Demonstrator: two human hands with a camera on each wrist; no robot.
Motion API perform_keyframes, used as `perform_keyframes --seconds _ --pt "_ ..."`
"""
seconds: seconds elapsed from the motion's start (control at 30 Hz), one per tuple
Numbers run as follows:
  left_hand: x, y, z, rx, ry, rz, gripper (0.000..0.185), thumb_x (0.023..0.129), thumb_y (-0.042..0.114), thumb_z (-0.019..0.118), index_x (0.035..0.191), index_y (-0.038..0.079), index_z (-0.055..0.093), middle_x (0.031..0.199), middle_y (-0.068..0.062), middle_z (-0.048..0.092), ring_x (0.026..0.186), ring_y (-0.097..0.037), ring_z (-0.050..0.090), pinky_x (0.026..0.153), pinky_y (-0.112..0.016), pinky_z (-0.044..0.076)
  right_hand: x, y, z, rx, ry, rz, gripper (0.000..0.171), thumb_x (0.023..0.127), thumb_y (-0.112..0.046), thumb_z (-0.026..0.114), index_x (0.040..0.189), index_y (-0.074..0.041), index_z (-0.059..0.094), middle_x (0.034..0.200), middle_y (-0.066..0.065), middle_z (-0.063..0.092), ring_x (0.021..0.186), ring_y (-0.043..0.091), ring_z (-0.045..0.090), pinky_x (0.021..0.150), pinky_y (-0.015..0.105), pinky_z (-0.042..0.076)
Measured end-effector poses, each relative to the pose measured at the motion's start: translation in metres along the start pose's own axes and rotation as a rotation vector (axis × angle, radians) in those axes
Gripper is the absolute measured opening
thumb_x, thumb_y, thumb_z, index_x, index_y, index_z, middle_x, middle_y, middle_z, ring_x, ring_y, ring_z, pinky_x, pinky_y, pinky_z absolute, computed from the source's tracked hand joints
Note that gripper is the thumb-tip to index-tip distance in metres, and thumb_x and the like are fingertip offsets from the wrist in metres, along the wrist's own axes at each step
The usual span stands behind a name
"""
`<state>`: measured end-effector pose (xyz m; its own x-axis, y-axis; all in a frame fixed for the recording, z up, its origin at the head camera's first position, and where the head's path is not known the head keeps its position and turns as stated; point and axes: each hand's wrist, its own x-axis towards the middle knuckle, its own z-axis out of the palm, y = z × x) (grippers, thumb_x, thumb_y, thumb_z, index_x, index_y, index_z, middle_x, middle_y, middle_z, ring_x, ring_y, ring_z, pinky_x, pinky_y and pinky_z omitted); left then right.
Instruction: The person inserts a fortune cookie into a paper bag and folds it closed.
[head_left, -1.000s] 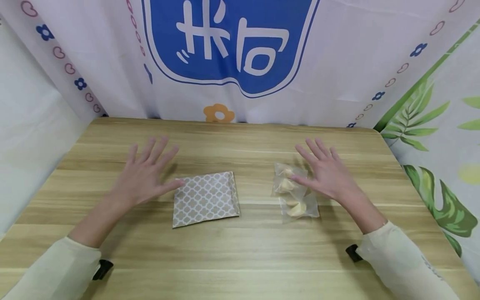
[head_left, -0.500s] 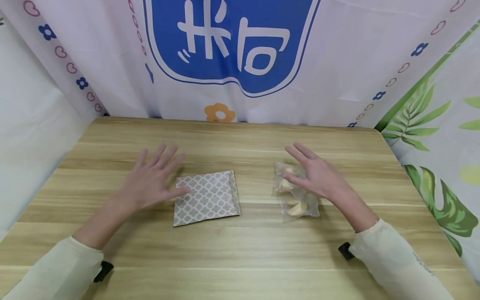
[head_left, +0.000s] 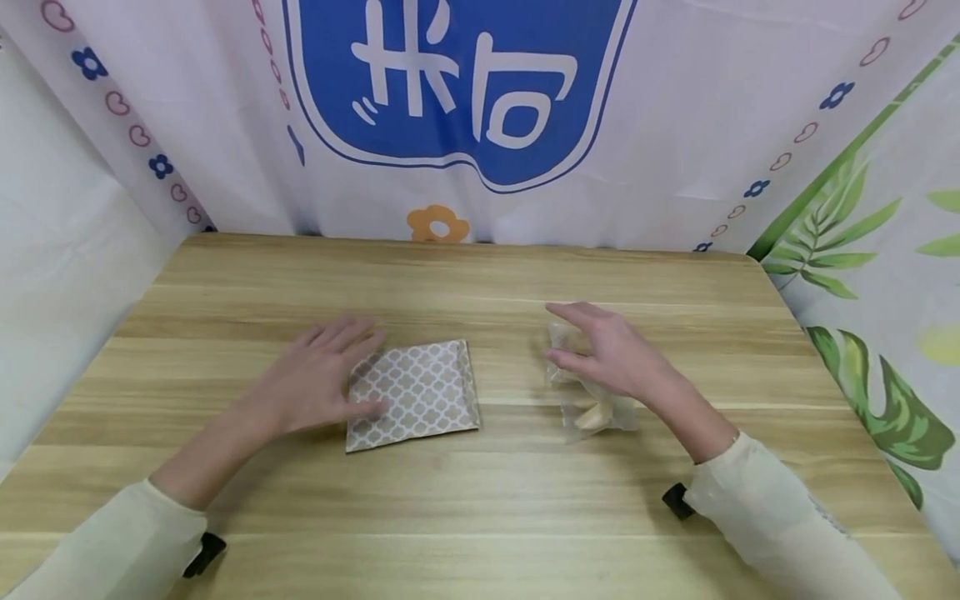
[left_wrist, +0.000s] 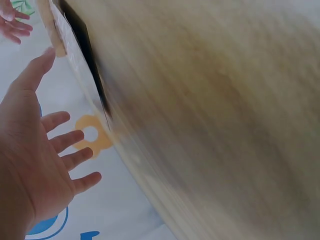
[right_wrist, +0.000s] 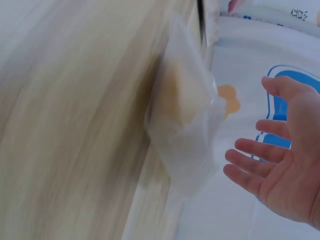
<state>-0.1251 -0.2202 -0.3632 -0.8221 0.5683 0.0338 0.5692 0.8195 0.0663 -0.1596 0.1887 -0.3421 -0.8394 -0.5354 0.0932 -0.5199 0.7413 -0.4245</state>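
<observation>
Nothing was picked up yet: our left hand (head_left: pixel 318 379) lay flat, fingers spread, on the patterned pouch (head_left: pixel 420 392) at frame centre, while our right hand (head_left: pixel 611 358) hovered loosely open over the cookie packets (head_left: pixel 596 414) right of it on the surface (head_left: pixel 480 508).
</observation>
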Motion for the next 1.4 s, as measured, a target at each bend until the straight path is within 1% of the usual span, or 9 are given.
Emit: perform_keyframes --seconds 0.17,0.33,0.47,0.57,0.73,1.0,1.2,1.3,1.4 --pt "0.0 0.003 0.002 -0.074 0.023 0.028 0.094 0.086 0.066 0.072 0.153 0.004 0.048 0.158 -0.023 0.044 0.142 -0.048 0.042 0.113 -0.071 0.033 0.003 -0.01 0.003 0.043 -0.023 -0.021 0.067 0.098 -0.036 0.071 0.153 -0.005 0.049 0.148 0.021 0.055 0.134 0.04 0.055 0.11 0.057 0.046" --pt "0.001 0.006 0.001 -0.117 0.032 0.04 0.094 0.085 0.064 0.074 0.152 0.004 0.049 0.156 -0.023 0.046 0.14 -0.048 0.045 0.112 -0.072 0.034 0.007 -0.019 0.007 0.052 -0.031 -0.034 0.066 0.097 -0.034 0.073 0.151 -0.003 0.051 0.148 0.021 0.056 0.12 0.038 0.065 0.11 0.055 0.047" --pt "0.003 0.009 0.004 -0.15 0.031 0.04 0.097 0.081 0.064 0.077 0.154 0.006 0.048 0.157 -0.023 0.045 0.141 -0.048 0.044 0.112 -0.072 0.032 0.011 -0.023 0.011 0.054 -0.018 -0.048 0.063 0.095 -0.034 0.075 0.145 -0.001 0.056 0.139 0.02 0.064 0.117 0.036 0.067 0.109 0.052 0.049" --pt "0.005 0.011 0.006 -0.171 0.032 0.045 0.099 0.079 0.065 0.079 0.154 0.008 0.048 0.156 -0.023 0.046 0.14 -0.048 0.044 0.112 -0.073 0.033 0.013 -0.027 0.015 0.085 -0.007 -0.061 0.058 0.094 -0.031 0.077 0.14 0.001 0.061 0.129 0.019 0.069 0.118 0.034 0.067 0.102 0.05 0.054" --pt "0.007 0.016 0.009 -0.179 0.031 0.035 0.102 0.077 0.067 0.08 0.154 0.008 0.049 0.153 -0.023 0.049 0.139 -0.047 0.046 0.11 -0.073 0.034 0.018 -0.034 0.025 0.21 -0.04 -0.071 0.05 0.094 -0.024 0.077 0.135 0.003 0.065 0.117 0.019 0.073 0.108 0.029 0.07 0.089 0.047 0.06" --pt "0.013 0.028 0.017 -0.172 -0.028 0.016 0.11 0.073 0.072 0.078 0.159 0.012 0.043 0.156 -0.02 0.045 0.141 -0.047 0.042 0.109 -0.074 0.034 0.031 -0.05 0.042 0.339 -0.139 -0.045 0.05 0.092 -0.02 0.078 0.132 0.007 0.063 0.107 0.017 0.074 0.091 0.02 0.072 0.081 0.029 0.06" --pt "0.017 0.034 0.02 -0.166 -0.008 0.035 0.11 0.072 0.071 0.081 0.158 0.013 0.045 0.153 -0.016 0.048 0.139 -0.043 0.045 0.109 -0.072 0.037 0.04 -0.062 0.057 0.318 -0.149 0.015 0.059 0.091 -0.026 0.081 0.136 0.005 0.061 0.102 0.013 0.074 0.083 0.015 0.071 0.077 0.025 0.06" --pt "0.019 0.037 0.021 -0.168 -0.002 0.037 0.109 0.071 0.069 0.082 0.157 0.013 0.045 0.152 -0.015 0.049 0.138 -0.042 0.046 0.108 -0.07 0.038 0.043 -0.068 0.063 0.292 -0.15 0.044 0.065 0.09 -0.031 0.082 0.138 0.006 0.058 0.092 0.007 0.074 0.073 0.011 0.068 0.07 0.023 0.058" --pt "0.019 0.038 0.02 -0.166 -0.001 0.042 0.108 0.072 0.067 0.083 0.157 0.012 0.045 0.151 -0.016 0.05 0.138 -0.043 0.046 0.108 -0.07 0.039 0.047 -0.074 0.067 0.272 -0.163 0.073 0.062 0.09 -0.034 0.081 0.133 0.006 0.061 0.076 0.0 0.07 0.059 0.009 0.062 0.056 0.022 0.053"
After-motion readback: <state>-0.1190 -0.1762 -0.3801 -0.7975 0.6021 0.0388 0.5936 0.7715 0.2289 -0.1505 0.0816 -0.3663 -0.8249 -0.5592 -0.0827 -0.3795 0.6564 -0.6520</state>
